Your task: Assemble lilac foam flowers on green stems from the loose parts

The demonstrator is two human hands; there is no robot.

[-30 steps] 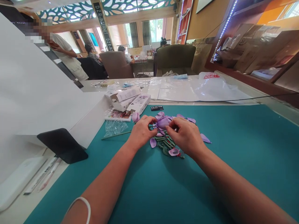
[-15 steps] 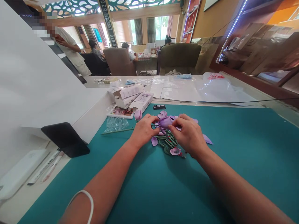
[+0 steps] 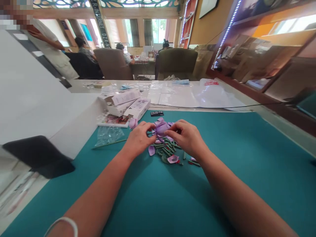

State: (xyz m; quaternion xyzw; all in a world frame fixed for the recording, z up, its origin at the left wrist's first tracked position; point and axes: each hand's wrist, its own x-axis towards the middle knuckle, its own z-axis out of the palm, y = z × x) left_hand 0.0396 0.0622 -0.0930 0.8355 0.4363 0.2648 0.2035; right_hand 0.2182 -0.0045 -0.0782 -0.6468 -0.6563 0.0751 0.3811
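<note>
Between my two hands, a purple plastic flower (image 3: 161,129) is held above a heap of parts. My left hand (image 3: 139,137) is closed, thumb and fingers pinching the flower's base on its left side. From the right, my right hand (image 3: 186,135) pinches a petal edge of the same flower; its fingertips partly cover the spot. Below lie green stem pieces (image 3: 166,150), with a loose lilac petal (image 3: 151,150) and another cupped petal (image 3: 173,159) beside them. Just left of my left hand is a pink flower head (image 3: 133,123) by a long green stem (image 3: 108,144).
A teal mat (image 3: 153,197) covers the table. Opened white boxes (image 3: 125,103), a clear plastic bag (image 3: 108,135) and a small black card (image 3: 157,114) lie behind and left. A black phone-like slab (image 3: 39,156) leans at left. People sit and stand in the background.
The camera view has swung right, so everything appears shifted left. Both hands keep their pinch on the flower. Small pieces right of the heap now show beside my right wrist.
</note>
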